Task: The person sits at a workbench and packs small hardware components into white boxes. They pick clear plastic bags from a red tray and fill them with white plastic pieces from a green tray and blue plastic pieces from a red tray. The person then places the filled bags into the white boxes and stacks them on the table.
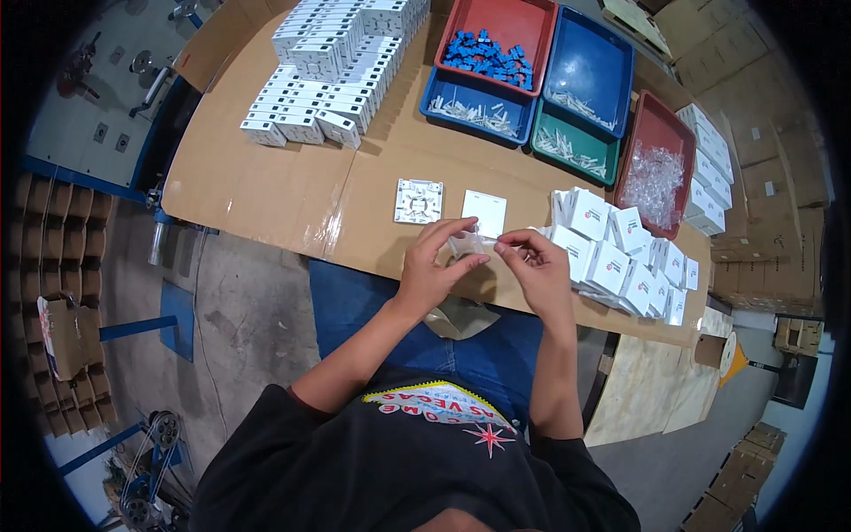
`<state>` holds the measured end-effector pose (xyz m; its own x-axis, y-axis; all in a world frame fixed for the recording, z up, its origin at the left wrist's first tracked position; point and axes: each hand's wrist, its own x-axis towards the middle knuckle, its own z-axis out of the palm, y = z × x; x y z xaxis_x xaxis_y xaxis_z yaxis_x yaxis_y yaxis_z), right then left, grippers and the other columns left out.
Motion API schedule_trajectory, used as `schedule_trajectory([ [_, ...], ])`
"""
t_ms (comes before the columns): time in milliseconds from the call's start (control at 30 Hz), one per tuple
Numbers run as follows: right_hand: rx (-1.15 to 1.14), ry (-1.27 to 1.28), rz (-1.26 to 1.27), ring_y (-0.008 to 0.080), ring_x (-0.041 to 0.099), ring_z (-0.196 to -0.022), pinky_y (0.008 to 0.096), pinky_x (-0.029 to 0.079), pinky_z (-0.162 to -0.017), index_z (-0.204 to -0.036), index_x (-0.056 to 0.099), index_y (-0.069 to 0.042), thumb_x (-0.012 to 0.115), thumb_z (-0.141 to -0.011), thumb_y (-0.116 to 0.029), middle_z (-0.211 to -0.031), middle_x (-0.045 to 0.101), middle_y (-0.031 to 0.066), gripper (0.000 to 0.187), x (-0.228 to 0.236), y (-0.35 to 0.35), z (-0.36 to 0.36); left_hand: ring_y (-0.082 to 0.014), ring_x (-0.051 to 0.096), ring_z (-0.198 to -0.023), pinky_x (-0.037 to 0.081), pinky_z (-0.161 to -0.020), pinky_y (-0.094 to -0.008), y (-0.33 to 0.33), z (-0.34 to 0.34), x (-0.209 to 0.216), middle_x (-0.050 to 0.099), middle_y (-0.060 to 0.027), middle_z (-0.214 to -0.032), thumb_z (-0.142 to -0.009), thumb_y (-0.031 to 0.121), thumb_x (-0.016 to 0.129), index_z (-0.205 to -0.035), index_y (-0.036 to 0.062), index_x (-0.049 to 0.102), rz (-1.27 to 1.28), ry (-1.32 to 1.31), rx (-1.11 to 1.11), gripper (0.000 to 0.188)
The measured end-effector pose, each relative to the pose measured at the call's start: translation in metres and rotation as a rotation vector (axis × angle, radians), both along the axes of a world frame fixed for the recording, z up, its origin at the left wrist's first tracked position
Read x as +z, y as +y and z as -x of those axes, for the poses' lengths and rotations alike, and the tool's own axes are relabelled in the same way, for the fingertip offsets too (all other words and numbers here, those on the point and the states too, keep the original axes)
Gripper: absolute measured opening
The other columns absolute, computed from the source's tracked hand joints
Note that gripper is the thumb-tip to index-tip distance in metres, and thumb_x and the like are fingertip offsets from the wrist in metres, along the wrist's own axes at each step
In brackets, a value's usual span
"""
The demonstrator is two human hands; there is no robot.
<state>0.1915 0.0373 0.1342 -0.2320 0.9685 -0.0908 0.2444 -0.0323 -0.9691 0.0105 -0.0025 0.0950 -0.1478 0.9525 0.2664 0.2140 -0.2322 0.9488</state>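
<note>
Close to the cardboard-topped table's near edge, my left hand [432, 266] grips a small clear plastic piece [464, 243] between thumb and fingers. My right hand [539, 263] has its fingertips pinched together at the piece's right side; whether they hold the same piece or something small of their own is hidden. Just beyond my hands lie a white square plate [484, 214] and, to its left, a white square frame [418, 201] with its inner workings facing up.
Stacked white units [341, 66] stand far left. Trays hold blue parts [487, 58], white slivers [474, 115] and clear plastic pieces [654, 184]. White square plates [612, 266] are piled to the right, near the edge. Cardboard boxes [753, 133] rise behind.
</note>
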Motion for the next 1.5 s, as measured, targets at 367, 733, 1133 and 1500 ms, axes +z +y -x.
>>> schedule_trajectory([
  [367,0.133,-0.124,-0.219,0.0092,0.047,-0.061,0.0254,0.039,-0.057,-0.099,0.072,0.0,0.071,-0.088,-0.011,-0.084,0.062,0.0031,0.016,0.018,-0.02,0.021,-0.0241,0.064,-0.103,0.051,-0.089,-0.0339,-0.016,0.001,0.008,0.067,-0.0112,-0.113,-0.075,0.005,0.078,-0.121,0.0043,0.066,-0.099,0.032,-0.004,0.048],
  [733,0.268,-0.328,-0.207,0.0152,0.055,-0.063,0.0285,0.043,-0.059,-0.096,0.07,0.001,0.071,-0.088,-0.016,-0.086,0.065,0.0092,0.019,0.032,-0.017,0.023,-0.0231,0.066,-0.094,0.053,-0.082,-0.0336,-0.024,0.008,0.007,0.067,-0.0129,-0.107,-0.078,0.004,0.074,-0.126,0.0046,0.062,-0.078,0.004,-0.043,0.049],
  [1133,0.075,-0.494,-0.361,0.0287,0.07,-0.081,0.0362,0.053,-0.072,-0.095,0.073,-0.006,0.067,-0.085,-0.02,-0.088,0.072,0.0144,0.018,-0.003,0.154,0.04,-0.016,0.065,-0.096,0.051,-0.085,-0.0307,-0.011,0.015,-0.044,0.071,-0.0105,-0.107,-0.082,0.008,0.076,-0.127,0.004,0.063,0.147,-0.094,0.015,0.047],
  [1500,-0.074,-0.974,-0.294,0.0359,0.069,-0.095,0.045,0.054,-0.082,-0.09,0.074,-0.012,0.071,-0.081,-0.027,-0.097,0.072,0.0179,0.017,-0.097,0.273,0.085,-0.0197,0.064,-0.095,0.049,-0.084,-0.0305,-0.033,0.039,-0.023,0.066,-0.0105,-0.1,-0.08,0.009,0.078,-0.12,0.0018,0.065,0.094,0.05,0.068,0.043],
])
